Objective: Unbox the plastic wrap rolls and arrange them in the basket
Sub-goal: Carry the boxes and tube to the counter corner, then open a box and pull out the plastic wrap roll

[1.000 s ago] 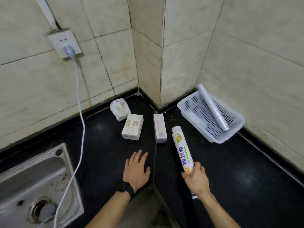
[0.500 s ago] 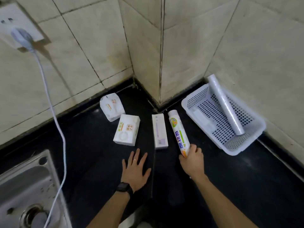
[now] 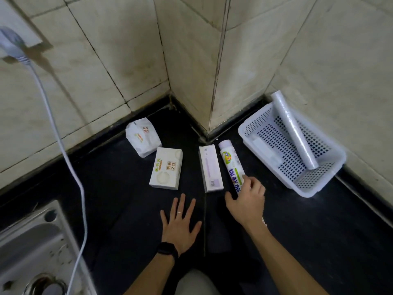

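Note:
A printed plastic wrap roll (image 3: 230, 165) lies on the black counter, just right of a long white box (image 3: 210, 169). My right hand (image 3: 247, 201) hovers over the roll's near end, fingers loosened, index finger touching it and thumb spread to the left. My left hand (image 3: 180, 223) lies flat on the counter with fingers spread, holding nothing. The white perforated basket (image 3: 306, 193) stands at the right against the wall. A clear unboxed roll (image 3: 294, 133) leans diagonally in it, its far end over the rim. A small white piece (image 3: 265, 152) lies on the basket floor.
A white tissue box (image 3: 167, 168) and a soft white pack (image 3: 142, 139) lie left of the long box. A steel sink (image 3: 27, 248) fills the lower left. A white cable (image 3: 63, 150) hangs from a wall plug (image 3: 10, 43). Tiled walls form a protruding corner behind.
My right hand carried the printed roll forward and laid it beside the long box, then loosened its grip. The left hand stayed flat. The camera moved closer and lower.

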The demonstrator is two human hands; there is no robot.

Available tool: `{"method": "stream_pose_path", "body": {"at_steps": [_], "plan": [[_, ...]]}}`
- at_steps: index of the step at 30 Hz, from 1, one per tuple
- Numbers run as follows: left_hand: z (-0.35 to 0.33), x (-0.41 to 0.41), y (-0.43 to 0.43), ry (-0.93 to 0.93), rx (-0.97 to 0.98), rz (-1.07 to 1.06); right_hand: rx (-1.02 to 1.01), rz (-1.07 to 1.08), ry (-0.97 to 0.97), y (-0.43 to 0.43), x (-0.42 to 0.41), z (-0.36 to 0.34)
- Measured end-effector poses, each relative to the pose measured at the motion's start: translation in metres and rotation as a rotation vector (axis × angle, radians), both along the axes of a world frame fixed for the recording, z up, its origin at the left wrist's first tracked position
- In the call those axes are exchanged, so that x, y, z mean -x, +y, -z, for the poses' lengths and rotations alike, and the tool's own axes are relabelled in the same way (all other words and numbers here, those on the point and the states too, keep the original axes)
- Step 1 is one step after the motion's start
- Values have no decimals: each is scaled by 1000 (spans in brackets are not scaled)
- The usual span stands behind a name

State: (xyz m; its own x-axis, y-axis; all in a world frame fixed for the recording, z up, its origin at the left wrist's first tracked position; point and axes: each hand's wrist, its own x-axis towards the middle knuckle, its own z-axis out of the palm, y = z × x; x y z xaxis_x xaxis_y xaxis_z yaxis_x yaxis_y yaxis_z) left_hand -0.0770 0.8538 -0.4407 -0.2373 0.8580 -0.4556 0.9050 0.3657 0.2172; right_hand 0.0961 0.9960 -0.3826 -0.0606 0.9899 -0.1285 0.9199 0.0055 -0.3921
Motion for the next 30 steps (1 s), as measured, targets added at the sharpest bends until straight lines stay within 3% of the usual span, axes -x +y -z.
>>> {"method": "stream_pose_path", "body": {"at_steps": [3,8,15,19,24,27,30], "plan": [[3,1,-1,-10,-18,-2,-71,-70,118,-2,31,-7],[3,2,-1,-35,-27,-9,134,-103,116,1,62,-2],[-11,6,9,-132,20,-38,212,-34,180,2,52,-7],[-46,4,28,-390,-86,-264,227,54,312,-23,20,-31],[-109,-22,49,-982,-97,-568,218,95,510,-83,-33,-57],[-124,-53,56,-1121,-126,-569,206,75,539,-116,-62,-61],[-128,-89,50,-1074,-45,-524,253,84,583,-143,-97,-61]]}}
